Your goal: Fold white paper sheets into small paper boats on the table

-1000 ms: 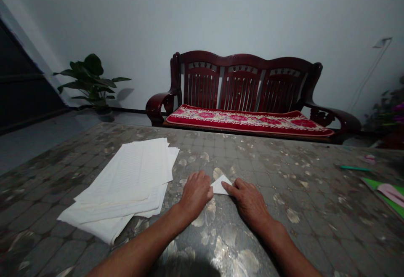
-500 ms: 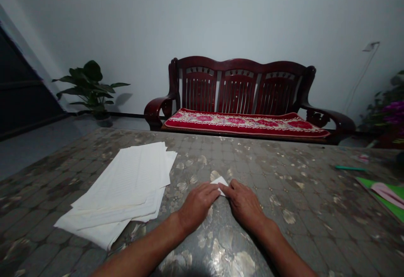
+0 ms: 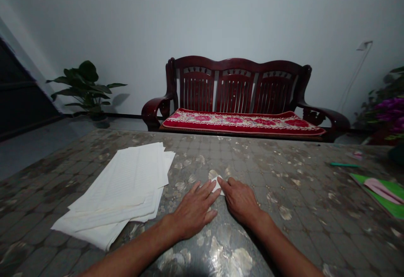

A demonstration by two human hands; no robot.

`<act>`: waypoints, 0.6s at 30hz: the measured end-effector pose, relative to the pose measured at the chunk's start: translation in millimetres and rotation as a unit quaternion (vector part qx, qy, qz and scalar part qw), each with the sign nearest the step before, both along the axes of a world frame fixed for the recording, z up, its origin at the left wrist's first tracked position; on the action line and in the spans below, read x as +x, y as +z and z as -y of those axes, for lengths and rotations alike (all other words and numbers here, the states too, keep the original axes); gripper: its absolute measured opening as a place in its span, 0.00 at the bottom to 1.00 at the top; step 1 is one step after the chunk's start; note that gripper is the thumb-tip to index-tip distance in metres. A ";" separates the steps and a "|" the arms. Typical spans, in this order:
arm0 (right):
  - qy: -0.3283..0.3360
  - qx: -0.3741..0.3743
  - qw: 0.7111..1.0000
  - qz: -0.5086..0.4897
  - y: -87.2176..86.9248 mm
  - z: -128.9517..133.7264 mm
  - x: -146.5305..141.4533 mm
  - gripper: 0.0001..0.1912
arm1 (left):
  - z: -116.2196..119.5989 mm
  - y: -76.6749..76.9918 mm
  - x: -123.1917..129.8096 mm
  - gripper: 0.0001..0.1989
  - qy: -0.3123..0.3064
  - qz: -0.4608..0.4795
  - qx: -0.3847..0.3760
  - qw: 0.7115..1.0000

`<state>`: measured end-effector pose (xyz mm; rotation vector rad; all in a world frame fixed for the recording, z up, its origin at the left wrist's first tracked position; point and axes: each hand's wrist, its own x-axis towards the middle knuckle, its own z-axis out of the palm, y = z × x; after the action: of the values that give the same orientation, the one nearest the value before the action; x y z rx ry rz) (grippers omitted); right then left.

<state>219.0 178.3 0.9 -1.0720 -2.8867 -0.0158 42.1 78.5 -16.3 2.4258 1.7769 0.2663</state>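
Observation:
A small piece of folded white paper (image 3: 217, 185) lies on the patterned tabletop between my two hands. My left hand (image 3: 195, 209) rests flat with its fingers spread, and its fingertips touch the left side of the paper. From the other side, my right hand (image 3: 240, 197) presses the paper down with its index finger stretched over it. The other right fingers are curled in, and the thumb is mostly hidden. To the left of my left hand lies a loose stack of white printed sheets (image 3: 121, 180), with several edges fanned out.
On the right of the table (image 3: 296, 226) are a green pen-like stick (image 3: 344, 165) and a green sheet (image 3: 374, 193) with a pink strip (image 3: 383, 190) on it. Behind the table stand a dark red wooden bench (image 3: 235, 83) and a potted plant (image 3: 90, 85).
My left hand has opened, its fingers spreading apart where they were close together. My right index finger has shifted over the paper's upper part. The view has turned slightly right.

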 end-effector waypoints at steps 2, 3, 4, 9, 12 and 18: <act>0.000 0.003 1.000 0.013 3.5 -3.5 -1.9 0.25 | 0.3 1.8 0.1 0.31 0.003 -0.003 -0.002 1.000; -0.005 0.001 1.000 0.017 5.8 -5.6 -2.8 0.25 | 0.4 1.9 0.1 0.30 0.006 -0.003 0.001 1.000; -0.016 -0.003 1.000 0.018 8.4 -7.8 -3.7 0.25 | 0.4 1.6 0.1 0.30 0.008 -0.003 0.006 1.000; -0.101 0.002 0.995 -0.020 12.2 -12.5 -8.0 0.21 | 0.2 -3.3 -0.6 0.28 0.018 -0.003 0.024 1.000; -0.093 0.027 0.994 -0.059 0.7 -9.7 -10.4 0.23 | 0.1 -4.7 -0.5 0.29 0.019 -0.003 0.029 0.999; -0.084 -0.001 0.996 -0.042 -20.9 -11.5 -10.7 0.28 | 0.7 -1.4 2.0 0.30 0.025 -0.005 0.025 0.999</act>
<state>208.4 189.9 -20.0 -1.2796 -2.7151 0.0234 44.1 77.8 -17.7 2.4213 1.8597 0.3082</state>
